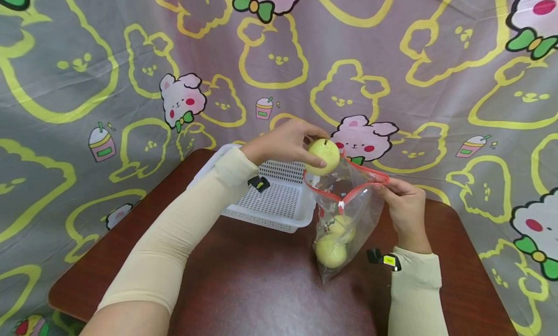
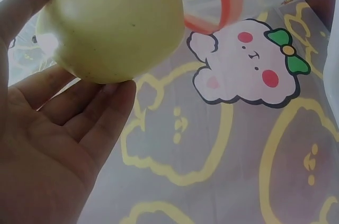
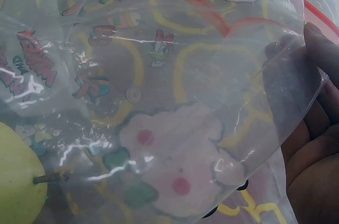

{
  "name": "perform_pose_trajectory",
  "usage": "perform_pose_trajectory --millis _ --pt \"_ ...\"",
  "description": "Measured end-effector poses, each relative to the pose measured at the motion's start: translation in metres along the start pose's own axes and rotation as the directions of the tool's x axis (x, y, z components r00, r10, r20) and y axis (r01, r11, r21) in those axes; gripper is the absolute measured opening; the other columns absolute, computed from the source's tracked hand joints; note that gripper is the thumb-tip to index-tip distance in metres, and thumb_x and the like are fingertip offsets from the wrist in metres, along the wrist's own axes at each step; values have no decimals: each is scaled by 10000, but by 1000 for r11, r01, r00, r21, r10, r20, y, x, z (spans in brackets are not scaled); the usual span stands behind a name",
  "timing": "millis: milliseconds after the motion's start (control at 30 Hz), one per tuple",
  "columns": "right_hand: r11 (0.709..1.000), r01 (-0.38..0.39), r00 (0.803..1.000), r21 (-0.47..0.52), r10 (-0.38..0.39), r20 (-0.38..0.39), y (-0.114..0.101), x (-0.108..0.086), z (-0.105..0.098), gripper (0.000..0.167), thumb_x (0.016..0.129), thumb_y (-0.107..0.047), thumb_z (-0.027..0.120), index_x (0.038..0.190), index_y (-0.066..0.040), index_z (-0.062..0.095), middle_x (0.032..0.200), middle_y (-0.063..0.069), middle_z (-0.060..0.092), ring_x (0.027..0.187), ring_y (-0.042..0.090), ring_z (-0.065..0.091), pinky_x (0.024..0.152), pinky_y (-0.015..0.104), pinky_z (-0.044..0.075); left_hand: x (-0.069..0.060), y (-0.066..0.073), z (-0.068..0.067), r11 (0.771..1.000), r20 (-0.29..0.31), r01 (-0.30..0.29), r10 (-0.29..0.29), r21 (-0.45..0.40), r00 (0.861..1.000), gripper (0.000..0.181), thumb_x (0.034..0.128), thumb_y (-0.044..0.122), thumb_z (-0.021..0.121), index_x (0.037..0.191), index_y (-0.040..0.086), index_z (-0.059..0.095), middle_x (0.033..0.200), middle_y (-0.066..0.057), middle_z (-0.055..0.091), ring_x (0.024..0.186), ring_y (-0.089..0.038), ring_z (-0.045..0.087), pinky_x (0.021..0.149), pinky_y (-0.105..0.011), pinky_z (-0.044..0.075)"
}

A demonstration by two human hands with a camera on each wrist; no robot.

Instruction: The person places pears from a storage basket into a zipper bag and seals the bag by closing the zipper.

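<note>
Likely filling bag (image 1: 368,212), pinching its rim in right fingers (image 1: 396,185), gripping pear (image 1: 323,157) at mouth in left fingers (image 2: 112,113); lower inside next.

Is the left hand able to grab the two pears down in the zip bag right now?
Probably not: the left hand is gripping another pear, so it looks full. The zip bag is open at the top, but the two pears sit low inside.

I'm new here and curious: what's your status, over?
Right hand gripping open ziplock bag, two pears inside. Left hand holding third pear at bag's opening. Nothing visibly in the way.
</note>
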State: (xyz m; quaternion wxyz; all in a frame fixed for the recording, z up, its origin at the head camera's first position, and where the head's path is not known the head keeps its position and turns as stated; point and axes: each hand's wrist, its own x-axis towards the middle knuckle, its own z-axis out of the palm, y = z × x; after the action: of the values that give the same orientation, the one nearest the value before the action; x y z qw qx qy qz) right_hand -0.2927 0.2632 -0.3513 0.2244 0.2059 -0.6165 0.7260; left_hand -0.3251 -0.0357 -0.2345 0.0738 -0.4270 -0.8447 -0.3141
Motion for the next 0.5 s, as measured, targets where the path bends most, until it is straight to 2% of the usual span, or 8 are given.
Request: perform_pose_trajectory --millis 133,300,500 --pt "1000 9 1000 1 -9 0 0 1 -1 239 778 140 732 1007 175 677 888 73 737 834 166 707 775 244 538 4 1 3 1000 23 -12 12 26 1000 560 758 398 830 1210 104 681 967 96 667 866 -76 614 785 -276 505" --pt "1000 7 1000 -1 -7 -5 1 3 -1 237 777 136 736 1007 164 684 884 73 737 821 163 702 765 240 540 9 4 8 997 61 11 -16 79 998 592 751 453 813 1227 125 682 956 102 664 821 -84 582 716 -256 474" --pt "1000 4 1000 -8 -4 -12 2 4 -2 231 772 131 744 996 156 692 870 69 737 803 158 701 745 239 544 17 4 16 994 106 28 -40 108 994 578 757 486 801 1222 168 678 952 96 652 807 -115 549 699 -252 450"
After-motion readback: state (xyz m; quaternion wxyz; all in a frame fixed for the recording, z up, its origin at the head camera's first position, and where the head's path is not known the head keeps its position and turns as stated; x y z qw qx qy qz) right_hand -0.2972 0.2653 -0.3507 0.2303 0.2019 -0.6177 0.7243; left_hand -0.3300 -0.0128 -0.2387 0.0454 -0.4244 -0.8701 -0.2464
